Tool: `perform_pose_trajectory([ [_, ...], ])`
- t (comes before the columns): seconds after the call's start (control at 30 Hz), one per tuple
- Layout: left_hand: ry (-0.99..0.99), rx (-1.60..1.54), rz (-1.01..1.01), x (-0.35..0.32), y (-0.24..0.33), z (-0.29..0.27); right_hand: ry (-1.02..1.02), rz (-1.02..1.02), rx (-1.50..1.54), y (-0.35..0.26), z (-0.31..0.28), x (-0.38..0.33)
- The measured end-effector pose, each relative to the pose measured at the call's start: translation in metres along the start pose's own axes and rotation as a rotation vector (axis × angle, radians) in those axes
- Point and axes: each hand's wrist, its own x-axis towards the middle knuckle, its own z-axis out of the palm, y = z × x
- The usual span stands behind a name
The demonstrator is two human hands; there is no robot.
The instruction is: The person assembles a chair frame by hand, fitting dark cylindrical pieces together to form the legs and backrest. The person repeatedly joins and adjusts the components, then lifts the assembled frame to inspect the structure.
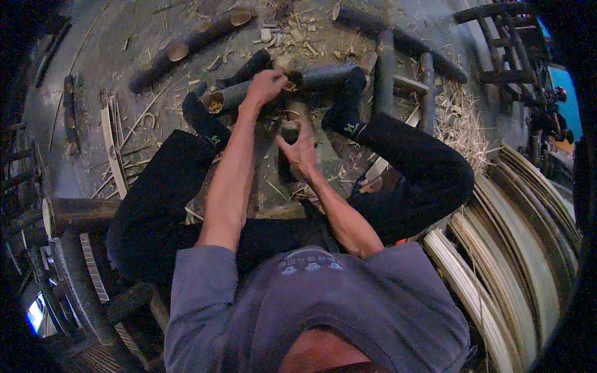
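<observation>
Left hand fisted on a bamboo log; right hand spread, blurred; splitting looks underway, needing steady bracing.

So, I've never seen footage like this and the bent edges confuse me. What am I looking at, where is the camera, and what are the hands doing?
There is no machine here. A person wears a wide fisheye camera on the head, looking down, so straight edges curve toward the rim. You see the grey shirt at the bottom, black trousers and dark socks.

The person sits on a grey floor littered with wood chips. The left hand is closed around something small at the end of a dark bamboo tube; what it grips is too small to tell. The right hand is blurred, fingers spread, by a dark upright piece between the legs. More bamboo tubes lie about, and bent bamboo strips are stacked on the right.
</observation>
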Motion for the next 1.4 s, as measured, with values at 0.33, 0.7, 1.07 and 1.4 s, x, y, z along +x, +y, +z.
perform_pose_trajectory([
  [0.33, -0.332, -1.252, -0.750, -0.047, 0.113, -0.004, 0.526, -0.266, 0.443, -0.072, -0.104, 0.018],
  [0.7, -0.343, -0.496, -0.091, -0.029, 0.029, 0.082, -0.092, -0.235, 0.346, -0.013, -0.034, 0.042],
  [1.07, -0.261, -0.406, -0.395, -0.023, 0.057, 0.066, -0.137, -0.200, 0.192, 0.005, -0.035, 0.085],
  [1.4, 0.127, -0.796, -0.724, 0.013, 0.097, 0.097, -0.732, -0.423, -0.370, -0.015, -0.112, 0.198],
])
